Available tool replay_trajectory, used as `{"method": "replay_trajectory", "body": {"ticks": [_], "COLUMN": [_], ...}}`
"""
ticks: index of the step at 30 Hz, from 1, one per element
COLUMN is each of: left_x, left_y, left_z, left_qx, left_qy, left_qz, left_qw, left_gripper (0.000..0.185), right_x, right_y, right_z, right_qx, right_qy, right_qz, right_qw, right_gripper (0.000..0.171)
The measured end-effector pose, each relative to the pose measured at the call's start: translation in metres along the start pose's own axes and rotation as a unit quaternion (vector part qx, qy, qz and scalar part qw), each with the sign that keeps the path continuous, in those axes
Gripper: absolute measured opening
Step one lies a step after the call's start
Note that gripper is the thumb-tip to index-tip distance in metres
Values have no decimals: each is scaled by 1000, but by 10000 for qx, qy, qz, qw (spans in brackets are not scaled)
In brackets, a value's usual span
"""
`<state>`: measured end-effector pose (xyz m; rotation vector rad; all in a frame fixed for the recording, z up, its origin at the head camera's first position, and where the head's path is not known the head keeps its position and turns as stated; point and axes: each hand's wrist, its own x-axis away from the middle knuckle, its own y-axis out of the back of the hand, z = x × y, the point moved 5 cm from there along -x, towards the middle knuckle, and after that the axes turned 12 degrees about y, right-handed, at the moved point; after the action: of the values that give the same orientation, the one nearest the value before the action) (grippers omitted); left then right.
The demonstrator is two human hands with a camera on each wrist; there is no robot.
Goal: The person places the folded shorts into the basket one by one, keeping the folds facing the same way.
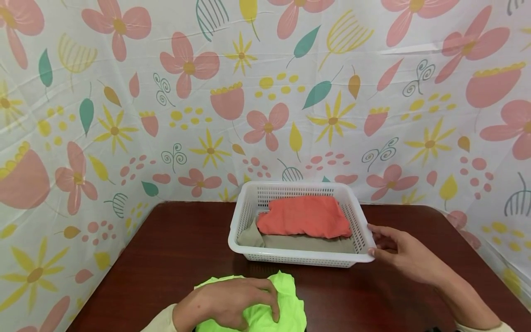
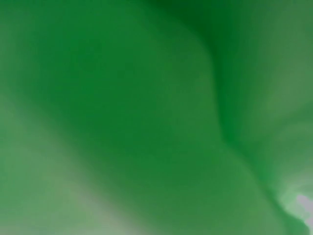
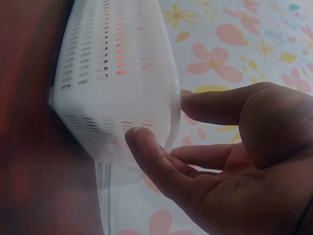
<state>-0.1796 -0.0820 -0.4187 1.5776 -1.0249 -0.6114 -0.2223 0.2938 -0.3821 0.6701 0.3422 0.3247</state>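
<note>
While my left hand [image 1: 226, 302] clutches the neon-green cloth [image 1: 286, 299] at the desk's [image 1: 166, 258] near edge, my right hand [image 1: 400, 251] — fingers relaxed — touches the white basket's [image 1: 361, 221] right rim.

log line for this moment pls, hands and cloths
left hand grips green cloth on table | right hand touches white basket rim | basket holds orange cloth over beige cloth

Green cloth [image 2: 146, 117] a blur, left wrist view.
</note>
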Motion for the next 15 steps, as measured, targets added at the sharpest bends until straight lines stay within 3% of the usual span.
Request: {"method": "replay_trajectory", "body": {"ticks": [15], "left_x": [-10], "left_y": [0], "left_z": [-9], "left_qx": [-272], "left_qy": [-146], "left_qz": [-77], "left_qw": [9995], "left_gripper": [74], "right_x": [-5], "right_y": [2], "right_z": [-1], "right_qx": [-52], "right_qy": [53], "right_qz": [6], "right_qw": [10000], "right_gripper": [69]}}
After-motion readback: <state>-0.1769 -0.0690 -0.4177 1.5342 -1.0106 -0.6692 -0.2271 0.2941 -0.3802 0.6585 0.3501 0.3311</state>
